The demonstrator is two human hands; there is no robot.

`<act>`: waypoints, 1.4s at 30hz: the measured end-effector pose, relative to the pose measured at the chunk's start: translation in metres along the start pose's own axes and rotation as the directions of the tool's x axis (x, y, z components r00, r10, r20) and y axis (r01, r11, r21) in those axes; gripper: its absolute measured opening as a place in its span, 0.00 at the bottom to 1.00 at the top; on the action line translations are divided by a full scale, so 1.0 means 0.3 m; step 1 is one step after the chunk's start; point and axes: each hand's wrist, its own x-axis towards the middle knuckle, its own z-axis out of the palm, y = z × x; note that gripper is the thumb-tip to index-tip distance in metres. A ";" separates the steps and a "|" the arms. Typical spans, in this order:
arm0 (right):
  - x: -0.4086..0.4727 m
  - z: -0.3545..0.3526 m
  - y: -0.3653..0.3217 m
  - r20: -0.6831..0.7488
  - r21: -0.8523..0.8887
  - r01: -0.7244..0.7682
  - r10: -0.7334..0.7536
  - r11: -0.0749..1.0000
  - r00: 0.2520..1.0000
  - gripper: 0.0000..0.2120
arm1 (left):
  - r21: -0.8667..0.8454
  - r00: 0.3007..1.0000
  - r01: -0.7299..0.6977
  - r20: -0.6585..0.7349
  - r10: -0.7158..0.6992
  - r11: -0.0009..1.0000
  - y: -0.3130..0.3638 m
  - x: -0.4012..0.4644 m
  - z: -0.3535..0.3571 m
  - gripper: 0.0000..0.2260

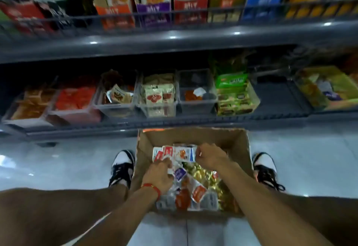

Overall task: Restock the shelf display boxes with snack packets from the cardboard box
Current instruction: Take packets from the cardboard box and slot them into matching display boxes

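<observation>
Both hands down in the cardboard box (238,145), which sits on the floor right below the shelf for short reaches. Left hand (160,176) and right hand (211,156) each pinch an end of a strip of snack packets (174,153) at the box's far side, likely to lift it out.

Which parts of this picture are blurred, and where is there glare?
Head view: the upper shelf and its cartons are smeared by motion blur; the cardboard box and both hands are sharper; ceiling lights glare on the shelf edge and the floor; wide-angle distortion bends the shelves.
</observation>
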 end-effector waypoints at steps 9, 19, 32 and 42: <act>0.019 0.499 0.162 0.100 0.094 -0.147 0.137 0.985 0.986 0.21 | 0.016 0.948 0.231 0.219 -0.229 0.973 -0.206 0.016 0.162 0.10; 0.109 0.610 0.011 0.206 0.022 -0.148 0.141 0.989 0.968 0.26 | 0.045 0.955 0.202 0.210 -0.207 0.978 -0.206 -0.014 0.197 0.11; 0.065 0.443 0.147 0.316 0.421 -0.113 -0.028 0.900 0.948 0.14 | -0.094 0.962 0.225 0.180 -0.206 0.970 -0.154 -0.038 0.167 0.10; -0.073 0.104 0.185 0.105 0.727 -0.158 0.120 0.668 0.987 0.11 | 0.034 0.967 -0.239 0.094 0.235 0.970 0.037 -0.032 0.135 0.38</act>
